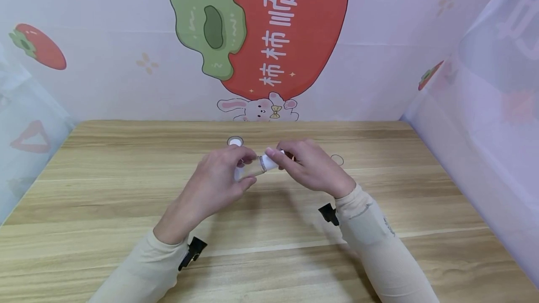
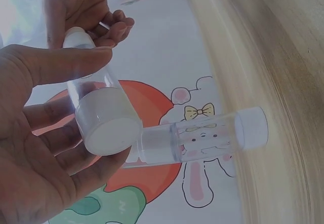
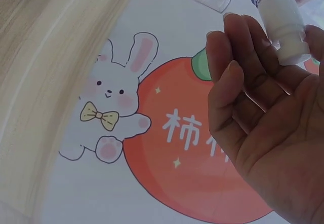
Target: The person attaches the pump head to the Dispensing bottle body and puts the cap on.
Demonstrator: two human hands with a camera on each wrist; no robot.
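A small clear plastic bottle with a white base and white top part (image 1: pixel 270 161) is held tilted between both hands above the table. My left hand (image 1: pixel 214 174) grips its clear body, thumb on one side and fingers on the other; the bottle's white base (image 2: pixel 112 130) faces the left wrist camera. The right hand (image 1: pixel 309 165) pinches the white top part between thumb and fingers. In the right wrist view, that white end (image 3: pixel 291 31) lies by the fingers (image 3: pixel 243 62). A second clear bottle (image 2: pixel 205 139) with white ends stands upright beyond the left hand.
A clear round-rimmed piece (image 1: pixel 337 159) stands on the wooden table (image 1: pixel 261 256), just beyond the right wrist. Behind the table hangs a white printed sheet (image 1: pixel 379 60) with a red fruit and a rabbit. Similar sheets close off both sides.
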